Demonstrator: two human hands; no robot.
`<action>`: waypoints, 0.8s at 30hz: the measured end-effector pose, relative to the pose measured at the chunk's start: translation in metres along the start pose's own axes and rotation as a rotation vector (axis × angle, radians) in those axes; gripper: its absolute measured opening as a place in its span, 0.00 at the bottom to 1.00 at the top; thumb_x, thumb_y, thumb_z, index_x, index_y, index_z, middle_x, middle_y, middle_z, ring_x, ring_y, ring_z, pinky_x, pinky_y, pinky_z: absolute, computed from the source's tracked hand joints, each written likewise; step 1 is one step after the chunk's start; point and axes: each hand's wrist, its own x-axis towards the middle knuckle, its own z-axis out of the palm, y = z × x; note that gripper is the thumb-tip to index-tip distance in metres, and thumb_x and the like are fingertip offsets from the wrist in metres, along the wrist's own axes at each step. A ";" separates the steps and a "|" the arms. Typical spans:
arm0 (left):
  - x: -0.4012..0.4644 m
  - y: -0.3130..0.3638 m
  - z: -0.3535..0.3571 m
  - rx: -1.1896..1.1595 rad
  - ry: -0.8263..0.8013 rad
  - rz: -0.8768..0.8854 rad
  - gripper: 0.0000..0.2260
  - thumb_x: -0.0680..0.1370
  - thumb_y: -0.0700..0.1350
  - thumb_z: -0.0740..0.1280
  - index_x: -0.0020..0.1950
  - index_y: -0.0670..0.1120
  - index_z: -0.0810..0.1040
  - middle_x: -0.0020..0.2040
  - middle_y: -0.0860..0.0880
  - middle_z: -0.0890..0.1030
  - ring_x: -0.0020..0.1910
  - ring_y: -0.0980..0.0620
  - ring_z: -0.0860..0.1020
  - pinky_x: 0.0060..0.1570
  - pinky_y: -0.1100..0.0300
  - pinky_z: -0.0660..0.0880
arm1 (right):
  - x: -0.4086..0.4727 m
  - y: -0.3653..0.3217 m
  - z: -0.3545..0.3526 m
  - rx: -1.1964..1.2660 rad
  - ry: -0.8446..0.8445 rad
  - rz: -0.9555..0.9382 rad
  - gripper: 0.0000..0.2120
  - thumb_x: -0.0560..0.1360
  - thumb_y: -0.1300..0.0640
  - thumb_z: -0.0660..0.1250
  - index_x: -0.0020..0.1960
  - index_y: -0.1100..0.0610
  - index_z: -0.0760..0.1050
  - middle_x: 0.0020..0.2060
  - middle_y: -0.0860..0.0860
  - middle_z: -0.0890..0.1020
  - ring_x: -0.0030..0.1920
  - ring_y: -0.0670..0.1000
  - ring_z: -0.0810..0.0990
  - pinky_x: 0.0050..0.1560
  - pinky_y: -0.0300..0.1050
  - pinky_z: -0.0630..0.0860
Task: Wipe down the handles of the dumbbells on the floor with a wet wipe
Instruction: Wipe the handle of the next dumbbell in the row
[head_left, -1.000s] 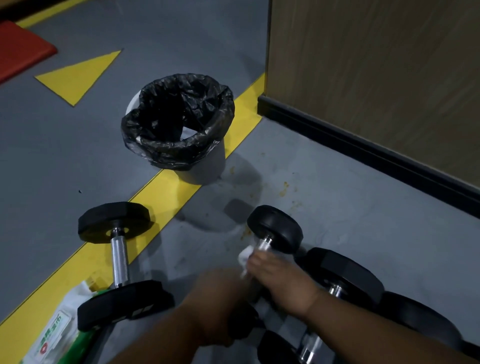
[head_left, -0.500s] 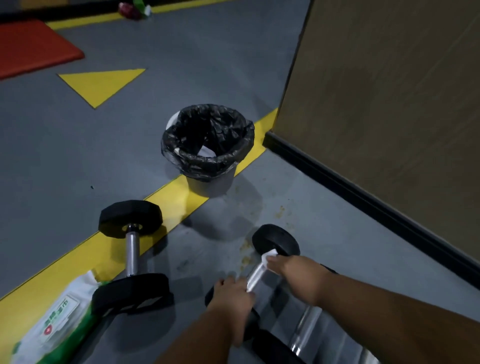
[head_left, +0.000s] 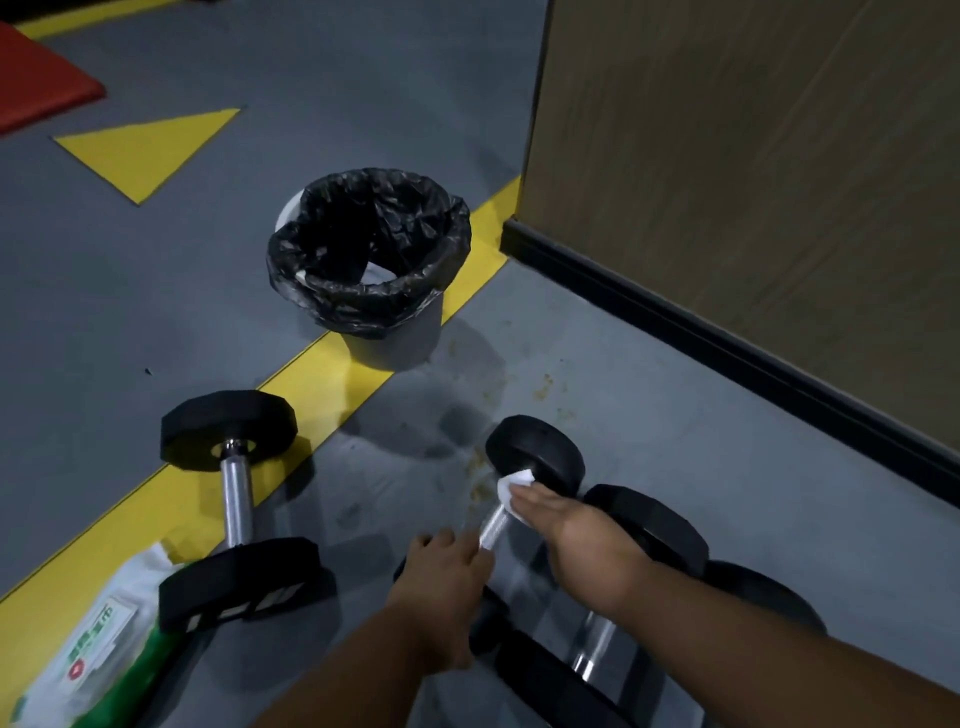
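Observation:
A small dumbbell (head_left: 535, 454) with round black heads lies on the grey floor, its chrome handle (head_left: 493, 527) partly visible. My right hand (head_left: 576, 530) holds a white wet wipe (head_left: 514, 486) around the far end of that handle, next to the far head. My left hand (head_left: 444, 582) grips the near head of the same dumbbell, hiding it. A second dumbbell (head_left: 236, 496) lies to the left on the yellow line. More dumbbells (head_left: 649, 530) lie under and beside my right arm.
A bin (head_left: 371, 270) lined with a black bag stands behind the dumbbells on the yellow line. A green and white wipes pack (head_left: 88, 660) lies at the bottom left. A wood-panelled wall (head_left: 753, 182) with a black skirting runs along the right.
My right hand has slid the wipe along the handle, back up to the far head. My left hand has stayed on the near head. The view shifted.

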 end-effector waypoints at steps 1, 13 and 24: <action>0.000 -0.006 0.003 -0.031 0.021 0.012 0.30 0.60 0.59 0.73 0.58 0.52 0.69 0.58 0.50 0.70 0.55 0.46 0.70 0.50 0.51 0.63 | 0.008 0.004 0.010 -0.013 0.017 0.003 0.40 0.71 0.76 0.61 0.79 0.58 0.54 0.78 0.50 0.55 0.79 0.48 0.52 0.72 0.29 0.43; 0.008 -0.030 0.022 -0.230 0.216 0.148 0.28 0.50 0.61 0.71 0.48 0.54 0.73 0.48 0.52 0.74 0.41 0.48 0.73 0.40 0.55 0.68 | 0.017 0.006 0.075 -0.032 0.203 -0.432 0.13 0.83 0.59 0.61 0.62 0.64 0.78 0.68 0.57 0.76 0.74 0.55 0.68 0.74 0.54 0.64; 0.012 -0.032 0.009 -0.027 0.087 0.445 0.30 0.52 0.63 0.73 0.49 0.52 0.76 0.49 0.52 0.76 0.48 0.49 0.76 0.42 0.57 0.76 | 0.017 0.006 0.079 0.124 0.222 -0.340 0.16 0.83 0.56 0.60 0.68 0.60 0.75 0.69 0.54 0.75 0.74 0.53 0.67 0.77 0.51 0.57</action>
